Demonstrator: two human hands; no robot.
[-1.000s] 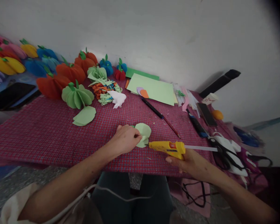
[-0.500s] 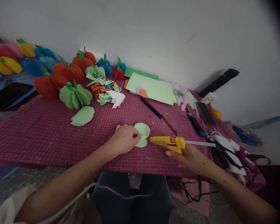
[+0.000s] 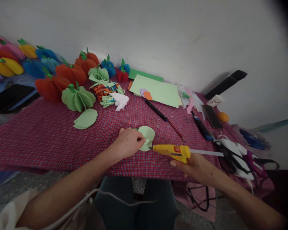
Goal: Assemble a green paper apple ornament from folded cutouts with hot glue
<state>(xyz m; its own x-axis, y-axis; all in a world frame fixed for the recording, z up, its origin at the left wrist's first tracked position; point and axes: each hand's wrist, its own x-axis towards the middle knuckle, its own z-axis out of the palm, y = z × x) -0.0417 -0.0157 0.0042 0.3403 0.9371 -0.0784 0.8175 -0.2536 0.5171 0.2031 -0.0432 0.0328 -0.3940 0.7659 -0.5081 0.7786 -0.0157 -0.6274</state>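
Green paper piece [image 3: 147,135] partly hidden under left hand [image 3: 128,142]; glue gun [image 3: 174,151] nozzle alongside.

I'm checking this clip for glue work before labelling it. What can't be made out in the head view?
- Glue on the green paper piece: too small to tell; the left hand covers its left edge.
- Trigger of the yellow glue gun: hidden by the right hand.
- Paper pumpkins at far left: cut off by the frame edge.
- Upper right corner: dark, nothing readable.
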